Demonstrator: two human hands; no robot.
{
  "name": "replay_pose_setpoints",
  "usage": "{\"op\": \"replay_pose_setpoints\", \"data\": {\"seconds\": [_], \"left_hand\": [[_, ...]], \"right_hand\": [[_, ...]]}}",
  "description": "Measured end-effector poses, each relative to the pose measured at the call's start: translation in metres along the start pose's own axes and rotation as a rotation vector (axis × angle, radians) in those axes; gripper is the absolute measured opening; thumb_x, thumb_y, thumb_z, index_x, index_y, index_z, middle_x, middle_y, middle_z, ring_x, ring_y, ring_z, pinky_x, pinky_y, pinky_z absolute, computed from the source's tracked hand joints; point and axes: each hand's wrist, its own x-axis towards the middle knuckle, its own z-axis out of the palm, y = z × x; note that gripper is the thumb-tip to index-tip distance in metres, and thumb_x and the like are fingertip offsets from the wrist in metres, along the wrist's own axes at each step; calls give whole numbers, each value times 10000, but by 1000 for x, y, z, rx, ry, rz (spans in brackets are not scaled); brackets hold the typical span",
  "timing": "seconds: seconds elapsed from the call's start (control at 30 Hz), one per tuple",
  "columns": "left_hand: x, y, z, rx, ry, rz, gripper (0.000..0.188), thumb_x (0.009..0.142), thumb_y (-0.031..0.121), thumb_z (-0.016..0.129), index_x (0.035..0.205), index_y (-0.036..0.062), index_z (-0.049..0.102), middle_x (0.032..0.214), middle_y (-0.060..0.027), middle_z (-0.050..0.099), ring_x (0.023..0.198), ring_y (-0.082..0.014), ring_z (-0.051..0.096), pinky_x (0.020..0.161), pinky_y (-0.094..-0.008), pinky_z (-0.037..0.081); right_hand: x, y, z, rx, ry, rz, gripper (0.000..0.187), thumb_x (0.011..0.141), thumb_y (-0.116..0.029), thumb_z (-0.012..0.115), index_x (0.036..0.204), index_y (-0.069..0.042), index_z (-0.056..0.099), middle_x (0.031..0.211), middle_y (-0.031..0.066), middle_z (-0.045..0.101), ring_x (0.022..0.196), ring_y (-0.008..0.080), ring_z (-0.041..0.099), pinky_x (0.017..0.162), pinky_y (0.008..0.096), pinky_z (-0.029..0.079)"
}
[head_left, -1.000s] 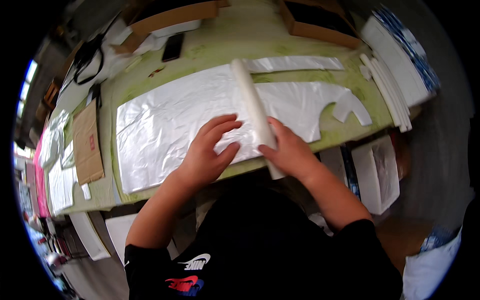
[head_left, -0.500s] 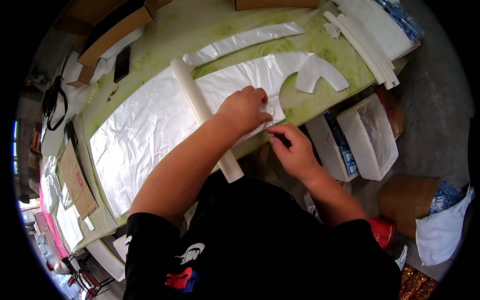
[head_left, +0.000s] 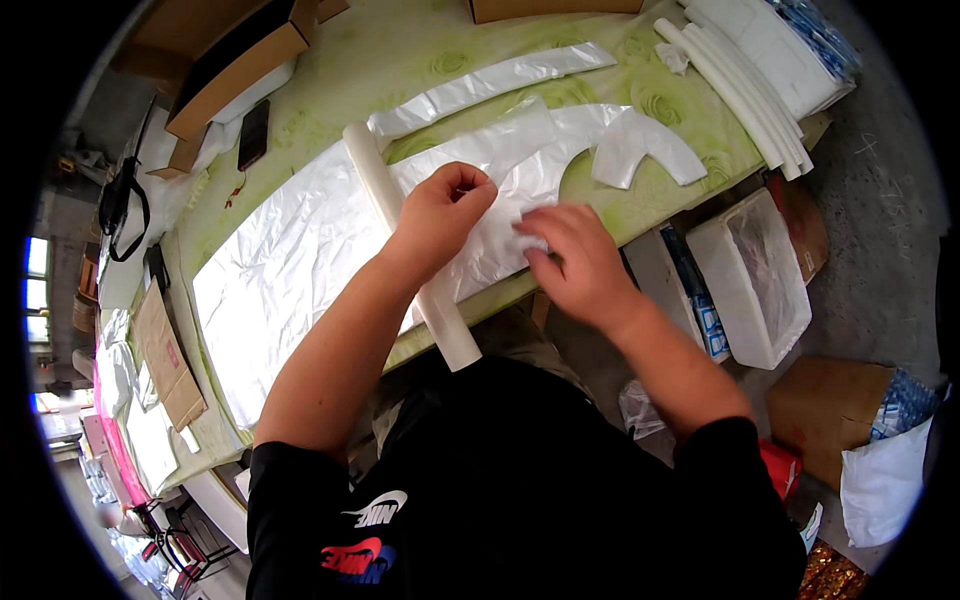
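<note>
A shiny white plastic sheet [head_left: 290, 260], creased and shaped with a curved cutout, lies across the table. Over its middle rests a long white roll or tube [head_left: 375, 180], its near end past the table's edge. My left hand [head_left: 447, 212] is closed just right of the tube, above the sheet, thumb and forefinger pinched; whatever they hold is too small to make out. Close by, my right hand [head_left: 580, 258] hovers at the sheet's near right edge, its fingers curled and smeared by motion. White film shows between its thumb and forefinger, but I cannot tell whether it is gripped.
A white plastic strip [head_left: 490, 85] and a curved white cutout [head_left: 645, 150] lie beyond the sheet. White tubes [head_left: 735, 95] are stacked at the far right, a phone [head_left: 254, 135] and cardboard box [head_left: 240, 70] at far left. White foam bins [head_left: 755, 280] stand below the table's right side.
My left hand has lifted off the sheet's near right corner and moved left. My right hand has risen from the table edge onto the sheet, up and slightly left.
</note>
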Motion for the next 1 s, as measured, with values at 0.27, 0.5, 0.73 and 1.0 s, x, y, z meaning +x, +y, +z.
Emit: {"op": "replay_pose_setpoints", "data": {"seconds": [0.27, 0.5, 0.73, 1.0], "left_hand": [[-22, 27, -20, -685, -13, -15, 391, 1007, 327, 665, 1308, 114, 534, 1232, -1, 599, 1102, -166, 580, 907, -391, 523], [-65, 11, -107, -758, 204, 132, 154, 987, 174, 675, 1128, 128, 634, 987, 18, 647, 898, -126, 618, 830, -349, 532], [-136, -58, -191, -597, 599, -121, 213, 991, 203, 666, 1185, 135, 613, 1064, 7, 653, 967, -141, 624, 853, -353, 530], [-80, 0, -100, -80, 259, 219, 835, 911, 195, 733, 1618, 156, 291, 1478, -130, 505, 1155, -239, 635, 859, -347, 553]], "right_hand": [[102, 2, 19, -203, 242, -301, 717, 800, -115, 733, 1481, -159, 512, 1412, 140, 563, 1326, 368, 489, 1127, 517, 384], [70, -16, 41, 160, 111, -241, 731, 825, -114, 761, 1497, -107, 475, 1514, 176, 476, 1408, 434, 409, 1163, 506, 351], [18, 5, 51, 157, -23, 1, 515, 841, -152, 755, 1333, -77, 623, 1414, 176, 562, 1354, 408, 470, 1150, 476, 382], [55, -70, 61, 205, -308, -315, 426, 824, -184, 739, 1245, -144, 692, 1274, 115, 659, 1237, 408, 530, 1167, 559, 310]]}}
